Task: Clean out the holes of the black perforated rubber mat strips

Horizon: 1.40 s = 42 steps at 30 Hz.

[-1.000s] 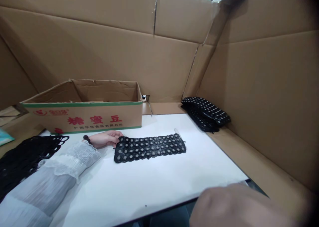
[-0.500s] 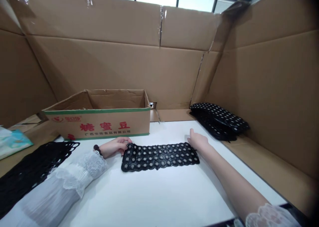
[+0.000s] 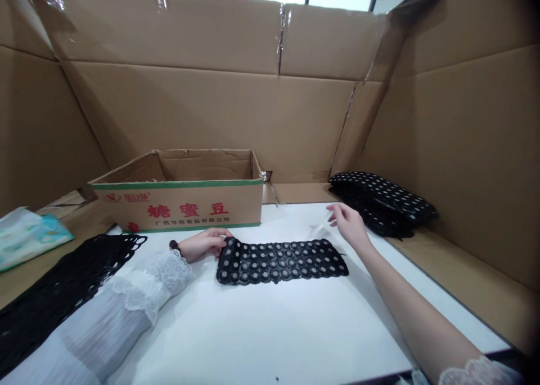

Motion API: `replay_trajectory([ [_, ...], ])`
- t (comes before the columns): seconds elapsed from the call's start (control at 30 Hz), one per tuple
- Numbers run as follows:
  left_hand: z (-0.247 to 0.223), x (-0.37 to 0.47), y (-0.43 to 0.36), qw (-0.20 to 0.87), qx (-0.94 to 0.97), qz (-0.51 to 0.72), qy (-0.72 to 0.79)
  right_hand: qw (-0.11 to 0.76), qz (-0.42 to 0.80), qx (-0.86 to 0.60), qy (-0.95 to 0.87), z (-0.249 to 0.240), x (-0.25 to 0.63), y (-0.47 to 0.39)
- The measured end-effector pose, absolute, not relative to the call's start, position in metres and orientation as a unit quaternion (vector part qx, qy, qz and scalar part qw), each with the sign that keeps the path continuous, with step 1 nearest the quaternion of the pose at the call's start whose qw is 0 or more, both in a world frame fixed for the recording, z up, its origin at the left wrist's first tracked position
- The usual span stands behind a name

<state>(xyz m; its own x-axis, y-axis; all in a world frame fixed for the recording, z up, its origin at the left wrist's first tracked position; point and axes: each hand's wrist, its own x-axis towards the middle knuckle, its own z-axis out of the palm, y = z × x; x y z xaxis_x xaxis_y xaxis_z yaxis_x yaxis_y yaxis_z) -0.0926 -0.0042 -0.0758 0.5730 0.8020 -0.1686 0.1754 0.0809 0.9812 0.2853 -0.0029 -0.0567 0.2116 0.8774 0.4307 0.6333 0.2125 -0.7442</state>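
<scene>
A black fabric strip with rows of pale round dots lies lengthwise on the white table. Its left end looks folded over, making a raised band. My left hand pinches that end at the upper left corner, with fingertips partly hidden by the fabric. Beyond the strip's upper right corner, my right hand is raised clear of it, its fingers loosely bent and apart. A faint translucent patch shows just below those fingertips; I cannot make out what it is.
An open cardboard box with red lettering stands at the back left. Black openwork fabric lies at the left, near a tissue pack. More dotted black fabric is piled at the back right. Cardboard walls enclose the table.
My right hand has lifted off the strip's right end, and its fingers now point left. My left hand keeps hold of the left corner. The whole view has shifted slightly.
</scene>
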Motion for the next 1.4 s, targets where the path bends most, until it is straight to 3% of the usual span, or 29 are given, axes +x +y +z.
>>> replay_trajectory([
  [0.07,-0.076,-0.093,-0.004,0.626,0.630,0.246,0.389,0.554,0.239,-0.558,-0.569,-0.055,0.270,-0.005],
  [0.13,-0.078,-0.093,-0.003,0.625,0.631,0.243,0.390,0.582,0.267,-0.507,-0.577,-0.052,0.248,-0.010],
  [0.37,-0.080,-0.092,-0.002,0.625,0.630,0.241,0.393,0.500,0.381,-0.363,-0.688,-0.041,0.139,-0.033],
  [0.6,-0.074,-0.097,-0.002,0.642,0.645,0.184,0.371,0.467,0.519,-0.351,-0.624,-0.083,0.094,-0.021],
  [0.9,-0.069,-0.103,0.005,0.660,0.630,0.094,0.398,0.397,0.506,-0.368,-0.671,-0.092,0.097,-0.022],
  [1.13,-0.074,-0.099,-0.002,0.648,0.619,0.148,0.418,0.382,0.484,-0.353,-0.704,-0.094,0.096,-0.023],
  [1.4,-0.077,-0.097,-0.005,0.641,0.612,0.172,0.430,0.368,0.435,-0.432,-0.700,-0.092,0.098,-0.020],
])
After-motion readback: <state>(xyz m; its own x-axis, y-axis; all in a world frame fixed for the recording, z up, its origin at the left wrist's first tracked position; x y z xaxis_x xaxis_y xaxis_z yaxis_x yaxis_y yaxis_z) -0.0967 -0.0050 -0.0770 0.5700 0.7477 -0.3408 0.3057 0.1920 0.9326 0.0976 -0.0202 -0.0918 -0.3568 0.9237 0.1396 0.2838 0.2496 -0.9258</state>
